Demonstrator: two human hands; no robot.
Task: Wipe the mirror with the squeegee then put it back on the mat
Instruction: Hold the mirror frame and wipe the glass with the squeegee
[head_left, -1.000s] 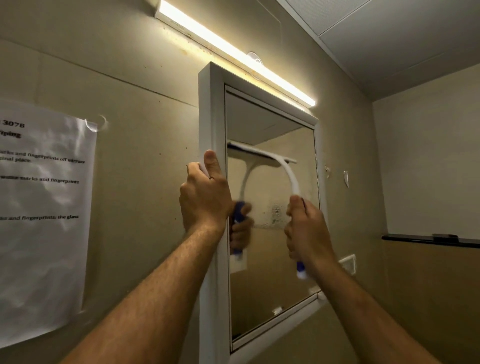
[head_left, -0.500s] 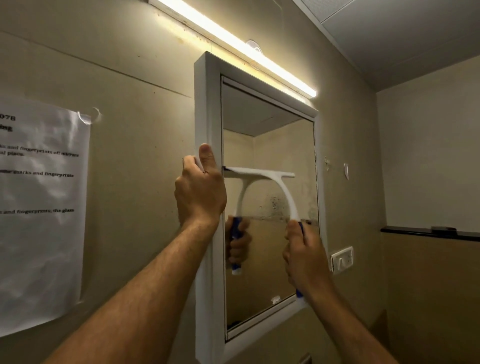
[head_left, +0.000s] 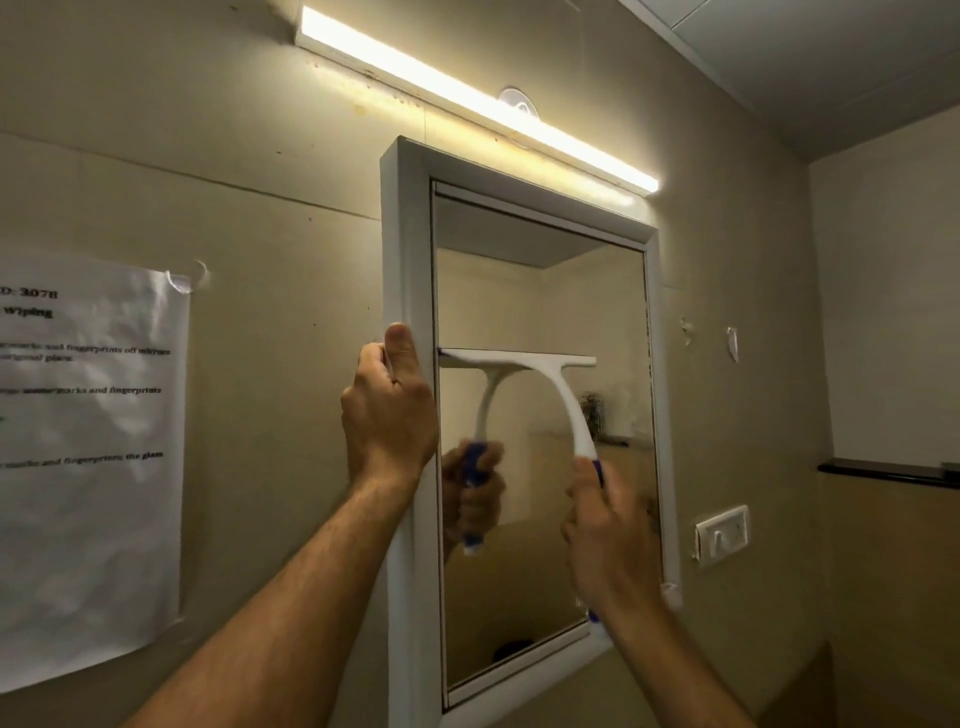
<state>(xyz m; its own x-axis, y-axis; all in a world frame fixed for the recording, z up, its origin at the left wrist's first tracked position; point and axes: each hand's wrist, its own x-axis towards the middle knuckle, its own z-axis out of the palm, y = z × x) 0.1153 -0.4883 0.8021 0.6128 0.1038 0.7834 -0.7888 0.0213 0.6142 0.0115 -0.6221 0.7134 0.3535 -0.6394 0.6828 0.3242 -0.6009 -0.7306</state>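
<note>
While both bare forearms reached up from below, the right hand (head_left: 608, 540) was clenched around the blue grip of the white plastic squeegee (head_left: 563, 395), hiding most of that grip. The left hand (head_left: 387, 415) grasped the left edge of the white-framed rectangular wall mirror (head_left: 540, 291), thumb up along the frame. The squeegee lay against the glass at mid-height: blade horizontal, left tip at the frame's inner edge, long axis running from the blade down and right to the hand. Its reflection showed beside the left hand. Farther off: printed paper sheet (head_left: 88, 457) taped left, lit tube lamp (head_left: 467, 109) above, white wall switch (head_left: 723, 534) right.
</note>
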